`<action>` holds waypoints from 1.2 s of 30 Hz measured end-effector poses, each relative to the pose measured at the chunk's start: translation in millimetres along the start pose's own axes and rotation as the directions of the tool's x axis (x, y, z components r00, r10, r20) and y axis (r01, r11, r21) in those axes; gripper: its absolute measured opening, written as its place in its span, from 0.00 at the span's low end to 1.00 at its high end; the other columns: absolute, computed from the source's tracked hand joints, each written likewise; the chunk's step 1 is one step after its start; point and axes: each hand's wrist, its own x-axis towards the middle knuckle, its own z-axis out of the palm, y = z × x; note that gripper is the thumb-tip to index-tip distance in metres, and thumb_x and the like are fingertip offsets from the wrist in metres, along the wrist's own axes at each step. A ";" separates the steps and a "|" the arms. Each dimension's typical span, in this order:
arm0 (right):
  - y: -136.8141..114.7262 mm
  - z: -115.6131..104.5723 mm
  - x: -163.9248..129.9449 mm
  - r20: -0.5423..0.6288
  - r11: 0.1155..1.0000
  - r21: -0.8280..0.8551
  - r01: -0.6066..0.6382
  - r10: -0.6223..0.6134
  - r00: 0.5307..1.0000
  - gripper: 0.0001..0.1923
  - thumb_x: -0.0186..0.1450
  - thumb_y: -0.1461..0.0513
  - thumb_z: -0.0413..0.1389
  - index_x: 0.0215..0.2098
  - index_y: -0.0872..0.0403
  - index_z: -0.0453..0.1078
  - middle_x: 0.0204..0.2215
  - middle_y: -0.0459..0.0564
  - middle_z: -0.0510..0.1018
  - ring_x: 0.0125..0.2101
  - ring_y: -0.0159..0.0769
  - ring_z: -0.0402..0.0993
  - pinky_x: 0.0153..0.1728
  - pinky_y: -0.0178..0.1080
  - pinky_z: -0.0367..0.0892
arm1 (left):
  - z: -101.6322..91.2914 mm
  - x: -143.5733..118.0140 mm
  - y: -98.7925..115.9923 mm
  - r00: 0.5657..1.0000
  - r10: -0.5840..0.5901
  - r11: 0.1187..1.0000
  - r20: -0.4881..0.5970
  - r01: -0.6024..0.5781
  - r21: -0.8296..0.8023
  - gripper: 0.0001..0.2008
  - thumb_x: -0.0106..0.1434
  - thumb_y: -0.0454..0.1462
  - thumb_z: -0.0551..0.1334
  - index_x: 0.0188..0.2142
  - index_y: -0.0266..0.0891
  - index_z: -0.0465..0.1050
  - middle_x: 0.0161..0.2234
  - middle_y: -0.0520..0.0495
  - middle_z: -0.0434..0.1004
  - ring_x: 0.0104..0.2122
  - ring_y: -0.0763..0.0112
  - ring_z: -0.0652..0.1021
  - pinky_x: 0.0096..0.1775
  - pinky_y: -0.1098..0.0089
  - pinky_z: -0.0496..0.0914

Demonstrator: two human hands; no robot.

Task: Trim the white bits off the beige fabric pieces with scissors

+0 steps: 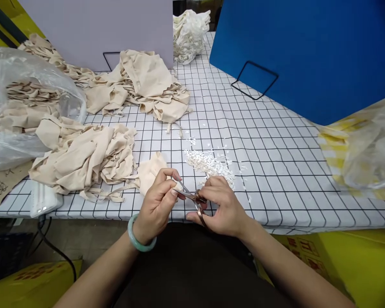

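Note:
Close to the table's front edge, my left hand [160,199] pinches a beige fabric piece [151,169], which spreads out on the cloth behind my fingers. My right hand [223,207] has its fingers in the handles of a pair of scissors [192,196]. The scissor blades are parted and point left, right at my left fingertips. Which bit of the fabric lies between the blades is too small to tell. Just beyond my right hand is a scatter of small white snippets [208,164]. A heap of beige fabric pieces [90,154] lies left of my left hand.
A clear plastic bag [73,92] with more beige pieces stands at the left, and another beige pile [144,81] lies behind. A grey board [99,30] and a blue board [295,55] stand at the back. A white power strip [43,199] sits at the front left edge.

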 end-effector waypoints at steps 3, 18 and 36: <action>-0.3 0.9 0.7 -0.004 1.000 -0.002 -0.006 0.006 1.000 0.21 0.58 0.49 0.65 0.21 0.51 0.62 0.16 0.41 0.69 0.25 0.34 0.63 0.36 0.44 0.57 | -0.2 0.0 1.4 1.000 -0.006 1.000 -0.005 0.006 0.020 0.17 0.72 0.42 0.54 0.30 0.39 0.74 0.41 0.39 0.67 0.47 0.58 0.68 0.41 0.65 0.70; -1.3 -0.3 2.8 0.003 1.000 0.012 -0.014 0.014 1.000 0.22 0.59 0.51 0.65 0.19 0.51 0.60 0.16 0.42 0.69 0.24 0.33 0.64 0.36 0.44 0.57 | 2.4 1.2 2.2 0.993 0.110 0.988 0.034 -0.113 0.104 0.14 0.72 0.37 0.53 0.32 0.39 0.74 0.41 0.40 0.69 0.48 0.59 0.68 0.46 0.63 0.69; 15.6 -1.2 -27.8 -0.194 0.976 -0.205 -0.070 0.030 0.980 0.25 0.64 0.52 0.63 0.18 0.53 0.60 0.13 0.40 0.66 0.21 0.29 0.59 0.33 0.40 0.57 | 24.1 20.7 -5.8 0.973 0.114 0.982 0.200 -0.141 0.123 0.15 0.73 0.36 0.52 0.32 0.37 0.71 0.40 0.42 0.67 0.47 0.62 0.69 0.48 0.65 0.69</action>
